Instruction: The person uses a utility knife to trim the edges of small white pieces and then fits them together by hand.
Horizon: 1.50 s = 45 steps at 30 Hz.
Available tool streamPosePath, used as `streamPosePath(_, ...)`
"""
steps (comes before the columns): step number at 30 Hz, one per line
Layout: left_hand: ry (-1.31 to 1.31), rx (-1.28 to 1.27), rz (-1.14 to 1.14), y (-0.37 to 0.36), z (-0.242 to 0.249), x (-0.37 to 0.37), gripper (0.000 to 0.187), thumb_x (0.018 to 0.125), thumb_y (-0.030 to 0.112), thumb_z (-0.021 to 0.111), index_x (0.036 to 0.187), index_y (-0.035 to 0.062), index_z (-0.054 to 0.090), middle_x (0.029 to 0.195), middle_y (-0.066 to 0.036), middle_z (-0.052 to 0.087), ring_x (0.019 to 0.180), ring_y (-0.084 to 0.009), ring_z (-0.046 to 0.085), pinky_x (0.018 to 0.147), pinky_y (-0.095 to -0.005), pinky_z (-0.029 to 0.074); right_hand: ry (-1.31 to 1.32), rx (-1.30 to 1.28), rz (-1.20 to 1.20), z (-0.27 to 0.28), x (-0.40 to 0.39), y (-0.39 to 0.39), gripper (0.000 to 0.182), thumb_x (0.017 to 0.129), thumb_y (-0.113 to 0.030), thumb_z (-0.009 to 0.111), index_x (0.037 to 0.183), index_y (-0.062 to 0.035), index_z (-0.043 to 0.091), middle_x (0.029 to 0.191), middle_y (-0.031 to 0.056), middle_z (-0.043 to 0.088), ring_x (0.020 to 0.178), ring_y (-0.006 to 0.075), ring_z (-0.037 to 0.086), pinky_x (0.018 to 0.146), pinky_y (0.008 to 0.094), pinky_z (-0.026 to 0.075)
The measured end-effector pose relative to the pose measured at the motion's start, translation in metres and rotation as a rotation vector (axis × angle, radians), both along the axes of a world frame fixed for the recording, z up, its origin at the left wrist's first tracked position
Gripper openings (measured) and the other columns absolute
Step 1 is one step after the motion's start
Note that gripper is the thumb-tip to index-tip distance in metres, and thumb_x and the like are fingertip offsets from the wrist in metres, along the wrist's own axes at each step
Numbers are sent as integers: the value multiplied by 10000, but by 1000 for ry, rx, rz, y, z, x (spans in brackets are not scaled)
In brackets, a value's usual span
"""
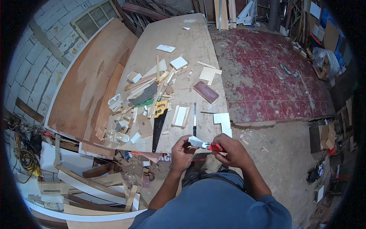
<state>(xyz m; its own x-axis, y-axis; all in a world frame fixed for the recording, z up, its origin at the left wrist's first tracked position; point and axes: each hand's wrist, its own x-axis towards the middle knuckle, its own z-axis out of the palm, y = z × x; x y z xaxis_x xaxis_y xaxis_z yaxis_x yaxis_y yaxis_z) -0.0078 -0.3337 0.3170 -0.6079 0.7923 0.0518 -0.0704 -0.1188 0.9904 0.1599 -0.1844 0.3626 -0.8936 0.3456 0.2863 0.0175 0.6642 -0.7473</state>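
In front of my body, over the table's near edge, my left hand (183, 152) pinches a small white piece (196, 142) by its left end. My right hand (231, 151) is closed around a red-handled tool (215, 147). The tool's shiny metal part (206, 145) meets the white piece; its exact kind is hard to make out. Just beyond my hands a slim metal strip with a dark end (195, 119) lies on the table. A white L-shaped board (223, 123) rests at the table's right edge, and a yellow-handled handsaw (159, 126) lies to the left.
The long wooden table (179, 30) carries scattered wood offcuts, a white block (180, 116) and a reddish-brown block (206, 92). A large plywood sheet (85, 80) leans on the left. Wood scraps (91, 187) pile at lower left. Red dirty flooring (263, 72) lies to the right.
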Motion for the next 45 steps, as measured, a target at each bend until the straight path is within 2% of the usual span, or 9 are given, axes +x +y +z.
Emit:
streamPosePath(1, 97, 8, 0, -2, 1, -6, 382, 816, -127, 637, 1173, -24, 550, 1051, -69, 626, 964, -122, 622, 853, -251, 500, 32, 71, 35, 2, -8, -3, 338, 783, -130, 726, 1060, -76, 539, 1001, 114, 595, 854, 321, 645, 700, 388, 531)
streamPosePath(5, 103, 12, -52, -10, 7, -32, 398, 792, -163, 628, 1153, -7, 566, 1034, -49, 602, 995, -110, 600, 840, -227, 482, 37, 133, 6, 15, -36, -15, 413, 694, -68, 758, 1048, -85, 546, 959, 101, 607, 829, 296, 638, 679, 369, 529)
streamPosePath(9, 131, 50, -72, -13, 10, -61, 404, 769, -184, 621, 1128, -2, 579, 1051, -51, 580, 997, -123, 606, 832, -233, 496, 22, 137, -27, 19, -58, -23, 410, 694, -71, 762, 1046, -89, 553, 967, 93, 606, 830, 291, 639, 675, 366, 528)
streamPosePath(11, 348, 63, -48, -13, 16, -73, 421, 751, -197, 614, 1119, 6, 590, 1079, -62, 569, 995, -136, 615, 824, -247, 515, 29, 162, -26, 19, -68, -26, 409, 695, -74, 766, 1045, -88, 555, 975, 91, 607, 834, 288, 640, 675, 361, 529)
streamPosePath(27, 469, 78, -4, -22, 16, -155, 404, 724, -122, 675, 1084, 57, 637, 1073, -97, 634, 979, -199, 654, 792, -298, 557, -12, 172, -99, 14, -140, -46, 422, 676, -59, 783, 1041, -88, 573, 985, 100, 627, 854, 278, 657, 702, 346, 547)
streamPosePath(29, 507, 66, 3, -24, 16, -166, 368, 747, -101, 683, 1075, 62, 645, 1063, -93, 634, 970, -191, 652, 780, -294, 559, 10, 165, -86, 12, -149, -48, 383, 732, -133, 761, 1061, -99, 567, 977, 91, 600, 834, 298, 644, 674, 377, 539)
streamPosePath(36, 453, 84, -25, -35, 9, -202, 284, 810, -52, 692, 1074, 45, 652, 1061, -98, 630, 935, -174, 653, 777, -292, 563, 48, 146, -177, 12, -176, -57, 371, 722, -95, 758, 1039, -96, 566, 957, 96, 606, 828, 296, 643, 669, 368, 530)
streamPosePath(38, 350, 86, -77, -37, 6, -210, 300, 812, -46, 697, 1097, 29, 637, 1072, -103, 630, 939, -159, 650, 771, -285, 564, 38, 82, -201, 12, -180, -61, 383, 676, -28, 763, 1004, -70, 570, 958, 122, 633, 830, 279, 663, 709, 342, 546)
streamPosePath(45, 295, 193, -249, -40, -5, -227, 339, 800, -78, 689, 1118, 9, 612, 1089, -103, 628, 977, -148, 638, 810, -262, 538, 19, 116, -126, 11, -191, -75, 393, 696, -81, 761, 1038, -91, 566, 949, 100, 613, 810, 295, 645, 670, 363, 530)
